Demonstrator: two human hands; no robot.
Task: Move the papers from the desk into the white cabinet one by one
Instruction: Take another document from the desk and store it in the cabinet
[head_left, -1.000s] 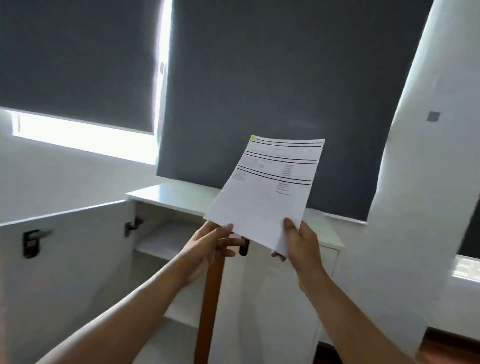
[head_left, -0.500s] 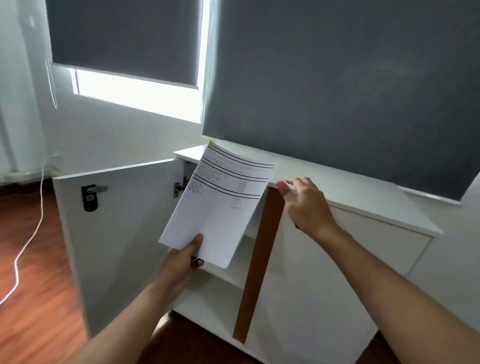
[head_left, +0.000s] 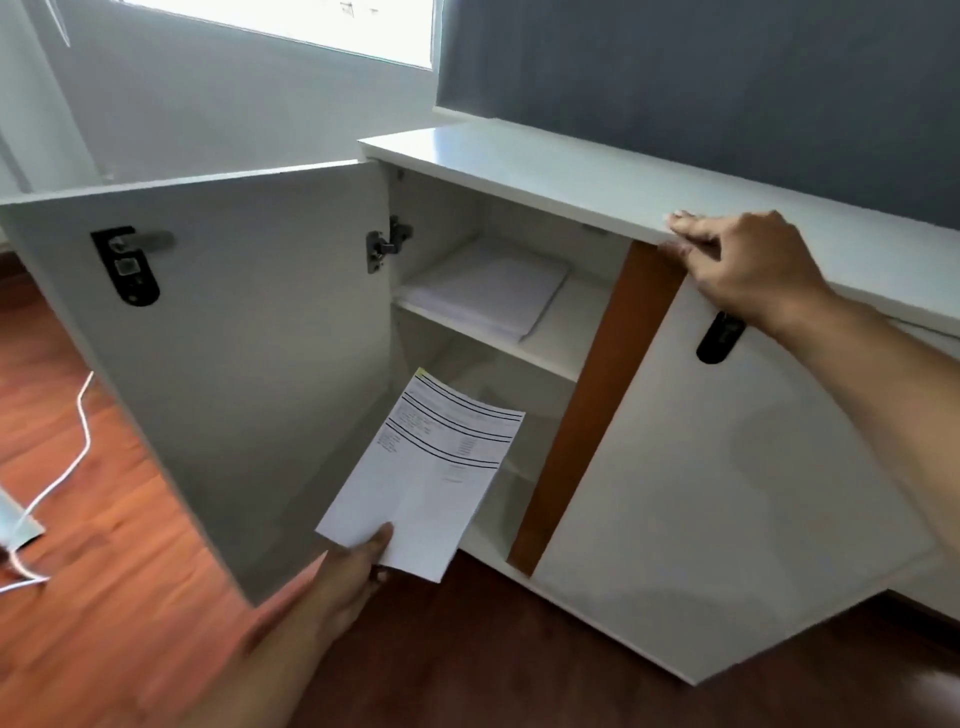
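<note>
Printed sheet pinched at near corner by left hand, long axis aimed up toward paper stack on white cabinet upper shelf, sheet below shelf level. Right hand curled over cabinet top edge, holding no paper.

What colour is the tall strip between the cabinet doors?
Orange-brown wood edge strip, seen in the head view.

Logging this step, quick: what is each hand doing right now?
Left hand: pinches the printed paper by its lower edge.
Right hand: grips the right cabinet door at its top edge.
</note>
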